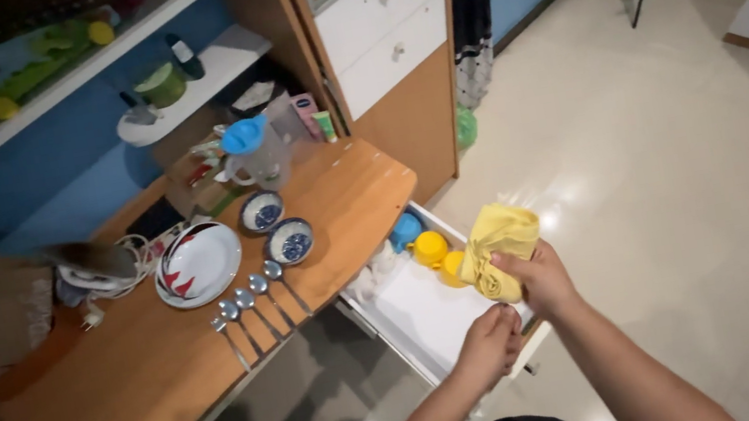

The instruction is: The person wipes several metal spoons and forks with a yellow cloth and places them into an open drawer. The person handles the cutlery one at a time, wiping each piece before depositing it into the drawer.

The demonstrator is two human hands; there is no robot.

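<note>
My right hand (538, 279) grips a crumpled yellow cloth (499, 242) above the front right corner of an open white drawer (418, 320). My left hand (488, 344) rests with curled fingers on the drawer's front edge, just below the cloth. Inside the drawer lie a blue cup (405, 230) and two yellow cups (430, 248) near the back, partly hidden by the cloth.
A wooden desk (120, 385) holds a white plate with red marks (197, 264), two small blue-patterned bowls (289, 241), several spoons (254, 307) in a row and a clear jug with a blue lid (254, 155). White-fronted drawers (383, 21) stand behind. Pale tiled floor (675, 190) lies to the right.
</note>
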